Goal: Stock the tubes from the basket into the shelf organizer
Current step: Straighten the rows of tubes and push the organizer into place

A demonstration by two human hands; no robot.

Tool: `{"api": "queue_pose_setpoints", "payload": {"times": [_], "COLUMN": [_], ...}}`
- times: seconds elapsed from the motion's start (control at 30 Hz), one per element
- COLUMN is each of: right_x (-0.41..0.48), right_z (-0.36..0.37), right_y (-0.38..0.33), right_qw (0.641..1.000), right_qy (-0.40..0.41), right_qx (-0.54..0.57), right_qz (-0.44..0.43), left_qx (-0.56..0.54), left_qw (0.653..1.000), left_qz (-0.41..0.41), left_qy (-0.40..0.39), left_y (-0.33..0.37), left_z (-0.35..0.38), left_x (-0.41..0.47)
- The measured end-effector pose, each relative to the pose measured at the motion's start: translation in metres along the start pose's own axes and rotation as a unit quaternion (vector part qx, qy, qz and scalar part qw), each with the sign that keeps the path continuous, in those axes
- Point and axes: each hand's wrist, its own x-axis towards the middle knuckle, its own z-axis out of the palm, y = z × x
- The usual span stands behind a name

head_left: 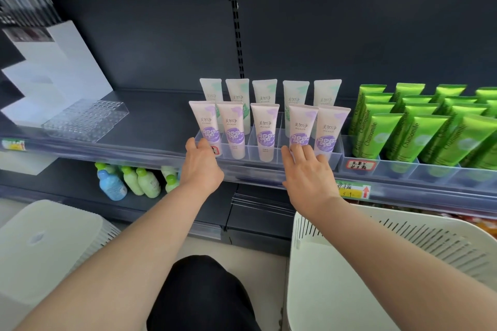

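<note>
A clear shelf organizer [258,152] stands on the dark shelf, holding several upright tubes. The front row has pink tubes with purple labels [265,131]; the back row has pale green-tinted tubes [265,91]. My left hand [201,166] touches the organizer's front left corner, its fingers bent against the clear wall by the leftmost pink tube. My right hand [309,177] lies with straight fingers against the organizer's front wall, in front of the fourth pink tube. The white slotted basket [403,234] stands at the lower right; what I see of its inside holds no tubes.
Green Chamomile tubes [419,126] fill dividers to the right. A clear dimpled tray [86,118] and white stepped stand [53,72] sit at the left. Bottles [134,180] stand on the lower shelf. A white lid or bin [43,244] lies at lower left.
</note>
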Motion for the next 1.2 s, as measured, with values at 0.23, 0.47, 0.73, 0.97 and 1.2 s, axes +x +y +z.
{"api": "queue_pose_setpoints", "payload": {"times": [0.23, 0.47, 0.73, 0.97, 1.2], "right_x": [0.002, -0.003, -0.008, -0.010, -0.018], "right_z": [0.000, 0.000, -0.001, -0.002, 0.000], "right_y": [0.001, 0.003, 0.010, 0.016, 0.028], "right_qw": [1.000, 1.000, 1.000, 1.000, 1.000], "right_qy": [0.003, 0.003, 0.005, 0.006, 0.006], "right_qx": [0.006, 0.005, 0.004, 0.009, 0.014], "right_qz": [0.004, 0.006, 0.008, 0.005, 0.015], "left_qx": [-0.002, 0.003, -0.004, -0.005, -0.002], "left_qw": [1.000, 1.000, 1.000, 1.000, 0.999], "left_qz": [0.005, 0.010, 0.007, 0.007, 0.016], "left_qy": [-0.006, -0.007, -0.006, -0.015, -0.029], "left_y": [-0.003, 0.000, 0.006, 0.012, 0.024], "left_z": [-0.001, 0.000, -0.001, -0.005, -0.006], "left_x": [0.002, -0.001, -0.008, -0.012, -0.021]}}
